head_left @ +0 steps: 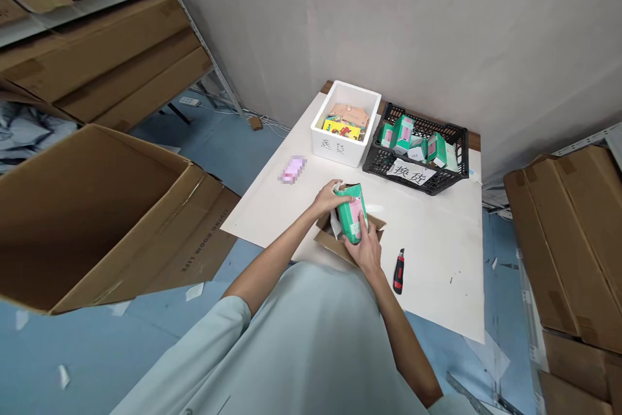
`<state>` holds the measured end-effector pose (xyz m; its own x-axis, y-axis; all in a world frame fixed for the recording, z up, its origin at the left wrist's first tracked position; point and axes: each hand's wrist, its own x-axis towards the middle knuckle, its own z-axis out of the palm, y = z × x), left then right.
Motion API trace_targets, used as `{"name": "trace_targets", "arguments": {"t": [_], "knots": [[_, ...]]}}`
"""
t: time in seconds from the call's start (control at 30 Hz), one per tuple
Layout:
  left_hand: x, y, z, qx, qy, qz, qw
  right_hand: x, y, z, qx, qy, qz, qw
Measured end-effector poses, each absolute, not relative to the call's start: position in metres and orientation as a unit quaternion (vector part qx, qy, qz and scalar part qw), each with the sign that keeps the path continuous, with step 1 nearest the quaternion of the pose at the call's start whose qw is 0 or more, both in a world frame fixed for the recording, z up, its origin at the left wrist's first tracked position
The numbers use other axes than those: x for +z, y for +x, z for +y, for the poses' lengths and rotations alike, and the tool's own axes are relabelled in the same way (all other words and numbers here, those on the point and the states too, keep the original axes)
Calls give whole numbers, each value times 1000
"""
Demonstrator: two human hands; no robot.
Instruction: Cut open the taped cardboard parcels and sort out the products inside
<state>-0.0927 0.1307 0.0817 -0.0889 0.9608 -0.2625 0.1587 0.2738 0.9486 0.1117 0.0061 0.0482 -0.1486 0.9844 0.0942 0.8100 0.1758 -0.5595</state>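
Note:
A green box with a pink panel (350, 217) is held between my two hands, tilted above an opened small cardboard box (335, 245) near the table's front edge. My left hand (328, 198) grips its upper left side, with the thumb across the front. Around its lower right side my right hand (365, 248) is closed, one finger lying along the front. White paper (335, 224) sticks up from the cardboard box, beside the green box. To the right lies a red and black utility knife (399, 272), its blade end pointing away from me.
At the back of the white table (437, 259) stand a white foam box (337, 148) with booklets and a black crate (432, 185) holding several green boxes. A blurred pink item (293, 169) lies left. A large open carton (121, 259) stands at the left, shelved cartons (573, 240) at right.

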Motion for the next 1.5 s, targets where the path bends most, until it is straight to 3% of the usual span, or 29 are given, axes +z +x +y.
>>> {"name": "trace_targets", "arguments": {"t": [0.17, 0.3, 0.37, 0.57, 0.73, 0.9, 1.1, 1.33, 1.5], "knots": [[98, -79, 136, 407, 491, 591, 494, 58, 116, 19, 252, -628, -661, 324], [115, -74, 138, 407, 466, 561, 549, 73, 123, 27, 475, -563, -469, 487], [119, -74, 138, 426, 438, 560, 560, 80, 126, 26, 597, -512, -330, 522], [117, -71, 136, 467, 318, 430, 705, 92, 134, 18, 746, -424, -40, 512], [119, -64, 133, 485, 279, 325, 763, 96, 130, 12, 780, -364, 32, 508], [123, -61, 130, 452, 306, 339, 766, 93, 129, 9, 797, -356, 11, 489], [119, -62, 127, 467, 284, 426, 721, 90, 134, 2, 756, -423, -172, 469], [111, -59, 128, 473, 259, 526, 658, 103, 132, -16, 410, -618, -472, 478], [105, -47, 129, 471, 282, 553, 627, 100, 120, -18, 312, -639, -586, 388]]}}
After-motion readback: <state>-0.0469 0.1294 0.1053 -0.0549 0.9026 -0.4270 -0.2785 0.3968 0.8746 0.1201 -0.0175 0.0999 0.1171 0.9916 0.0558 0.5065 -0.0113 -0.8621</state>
